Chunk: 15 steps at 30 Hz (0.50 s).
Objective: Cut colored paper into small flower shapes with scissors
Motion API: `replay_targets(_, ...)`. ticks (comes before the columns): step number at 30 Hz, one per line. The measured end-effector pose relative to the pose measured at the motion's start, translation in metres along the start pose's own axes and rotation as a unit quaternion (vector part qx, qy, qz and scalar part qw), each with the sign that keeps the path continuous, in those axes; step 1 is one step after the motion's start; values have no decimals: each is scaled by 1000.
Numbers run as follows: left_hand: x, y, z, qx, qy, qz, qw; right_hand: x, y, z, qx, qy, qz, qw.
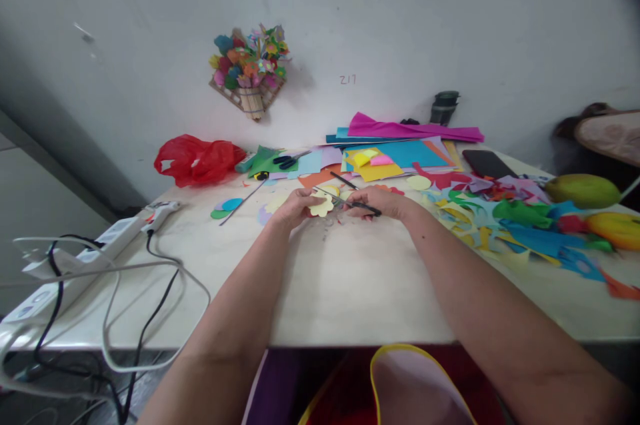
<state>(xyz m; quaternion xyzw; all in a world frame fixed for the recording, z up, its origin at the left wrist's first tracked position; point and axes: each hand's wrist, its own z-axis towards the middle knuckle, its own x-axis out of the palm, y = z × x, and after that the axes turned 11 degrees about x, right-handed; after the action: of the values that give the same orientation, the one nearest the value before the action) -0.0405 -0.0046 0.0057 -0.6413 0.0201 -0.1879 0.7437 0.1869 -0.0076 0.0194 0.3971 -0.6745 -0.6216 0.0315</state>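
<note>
My left hand (296,207) pinches a pale yellow paper flower (321,205) with a scalloped edge. In my right hand (373,201) is a pair of scissors (367,209) with black handles, its blades pointing left against the flower's edge. Small paper clippings lie on the table just below the blades. Behind my hands a dark pen-like stick (343,180) rests on the table. Round paper pieces, one pale yellow and one lilac, lie partly hidden behind my left hand.
Paper scraps (525,221) cover the right side, beside a green-yellow fruit (583,191) and a phone (487,163). Coloured sheets (400,155) are stacked at the back. A red plastic bag (200,161) sits back left; power strips (75,271) and cables run along the left edge.
</note>
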Motion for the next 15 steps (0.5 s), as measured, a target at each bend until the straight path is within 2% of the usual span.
replay_targets(9, -2, 2, 1, 5, -2, -14, 1000, -1, -3, 3, -10, -4, -4, 1000)
replay_targets(15, -2, 3, 1, 6, -4, -10, 1000, 1, -2, 2, 10, -10, -11, 1000)
